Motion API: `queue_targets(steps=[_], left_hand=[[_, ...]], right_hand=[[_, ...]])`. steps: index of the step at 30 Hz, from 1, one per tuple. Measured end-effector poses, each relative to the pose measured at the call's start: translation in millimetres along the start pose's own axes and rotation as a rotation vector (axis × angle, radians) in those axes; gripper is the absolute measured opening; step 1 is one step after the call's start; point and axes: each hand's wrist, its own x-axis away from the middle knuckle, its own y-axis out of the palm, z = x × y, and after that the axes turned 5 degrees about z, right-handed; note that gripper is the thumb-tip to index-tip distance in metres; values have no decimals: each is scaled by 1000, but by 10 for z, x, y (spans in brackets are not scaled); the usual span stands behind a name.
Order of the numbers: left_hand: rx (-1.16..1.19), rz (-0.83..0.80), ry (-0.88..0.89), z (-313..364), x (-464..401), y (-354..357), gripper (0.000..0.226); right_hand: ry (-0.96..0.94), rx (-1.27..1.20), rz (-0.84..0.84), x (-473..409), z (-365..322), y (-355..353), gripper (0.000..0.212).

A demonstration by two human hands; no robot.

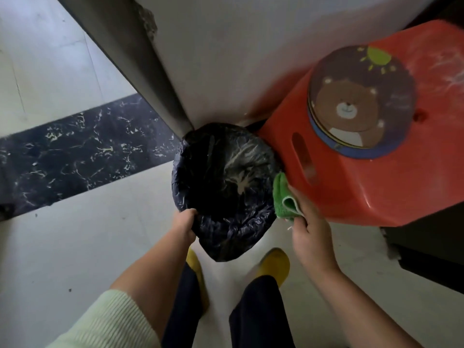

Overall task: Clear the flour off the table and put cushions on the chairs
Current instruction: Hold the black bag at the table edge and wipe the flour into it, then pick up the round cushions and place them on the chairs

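The flour shows as pale streaks inside the black-lined bin, just ahead of the fingers of both hands. The left hand grips the bin's near rim, fingers curled over the liner's edge and hidden inside it. The right hand pinches a folded green cloth, which sits at the bin's right rim, just past its fingertips.

This looks like the flour being emptied from the cloth into the bin. To do it well, I would hold the rim steady with the left hand and bring the cloth fully over the opening before shaking, since it now hangs at the edge and dust could drop to the floor.

Beyond the right fingers stands an orange stool with a round bear cushion lying on its seat, near the cloth but apart from it.

Count: one bin, one cloth, one stool, one cushion, two yellow slippers below the hands
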Motion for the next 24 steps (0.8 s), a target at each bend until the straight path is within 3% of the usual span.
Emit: queue_targets(steps=[8,10,13,17,20,24], left_hand=[[-86,65,77,140,299,-40,54],[-184,90,93,216,506,-127,62],[-441,83,193,360,896,-197,47],[-867,121,651,581,1433,120,30],[-858,-33,1084,814,1970,787,27],[-870,-176,1628,1024,2512,1743,43]], right_hand=[[3,-52,-62,-3,-246,-216,59],[-53,-98,-84,-7,-479,-366,62],[-189,-162,-52,-148,-877,-786,61],[-398,-67,102,-654,-1206,-1516,58],[-462,117,218,-1199,-1290,-2073,58],[-476,331,161,-1798,-1253,-2447,62]])
